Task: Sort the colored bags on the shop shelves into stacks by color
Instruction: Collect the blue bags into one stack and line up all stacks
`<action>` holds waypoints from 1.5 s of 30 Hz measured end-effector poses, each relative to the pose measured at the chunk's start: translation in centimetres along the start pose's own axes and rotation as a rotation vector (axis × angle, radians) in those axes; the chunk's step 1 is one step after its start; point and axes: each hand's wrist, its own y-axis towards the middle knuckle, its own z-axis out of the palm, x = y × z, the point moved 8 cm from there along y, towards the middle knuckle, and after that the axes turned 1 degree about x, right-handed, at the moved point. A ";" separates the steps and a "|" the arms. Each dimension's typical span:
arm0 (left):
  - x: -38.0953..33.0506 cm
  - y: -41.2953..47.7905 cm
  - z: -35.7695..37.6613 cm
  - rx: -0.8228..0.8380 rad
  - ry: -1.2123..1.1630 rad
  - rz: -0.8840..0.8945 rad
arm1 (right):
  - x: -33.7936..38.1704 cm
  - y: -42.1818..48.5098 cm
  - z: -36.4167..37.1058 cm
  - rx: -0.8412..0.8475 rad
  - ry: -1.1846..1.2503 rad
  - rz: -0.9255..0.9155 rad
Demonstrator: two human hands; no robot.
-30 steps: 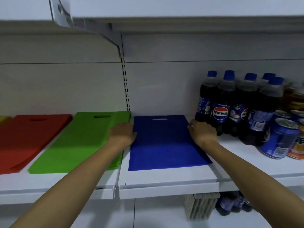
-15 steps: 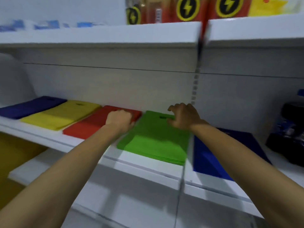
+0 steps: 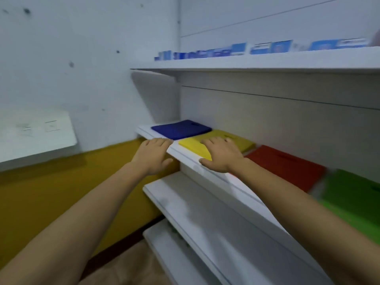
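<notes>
The right hand lies open, palm down, on the yellow stack, thumb at the shelf edge. The left hand hovers open at that edge, in front of the blue stack. Right of yellow lie the red stack and the green stack, 4 piles in a row.
</notes>
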 end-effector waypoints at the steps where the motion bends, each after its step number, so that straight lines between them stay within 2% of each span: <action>1: 2.5 -0.6 0.3 0.012 0.003 -0.020 | 2.7 1.8 0.2 -0.008 0.020 -0.037; 5: 12.0 -2.6 1.8 0.032 0.046 -0.102 | 10.7 7.8 1.4 -0.053 0.016 -0.136; 9: 19.8 -3.8 4.7 0.100 0.037 -0.215 | 14.3 12.4 2.8 -0.055 -0.005 -0.184; 13: 25.4 -2.9 7.7 0.115 -0.012 -0.312 | 14.7 16.9 4.8 -0.045 -0.010 -0.177; 18: 28.9 1.7 12.1 0.148 -0.010 -0.312 | 11.9 23.3 8.5 -0.015 -0.033 -0.116; 25: 32.0 14.4 16.2 0.202 0.021 -0.169 | 6.2 33.9 13.4 0.014 0.020 0.031; 29: 33.3 21.8 16.7 0.143 0.003 -0.125 | 2.5 37.3 15.9 0.026 0.007 0.105; 32: 32.4 26.2 18.6 0.140 -0.066 -0.078 | -0.9 38.0 17.9 0.081 0.037 0.217; 39: 28.8 36.9 24.7 0.183 -0.062 0.097 | -9.4 37.3 21.3 0.160 0.032 0.555; 45: 26.3 46.5 28.9 0.183 -0.158 0.271 | -12.4 36.6 23.9 0.207 -0.004 0.855</action>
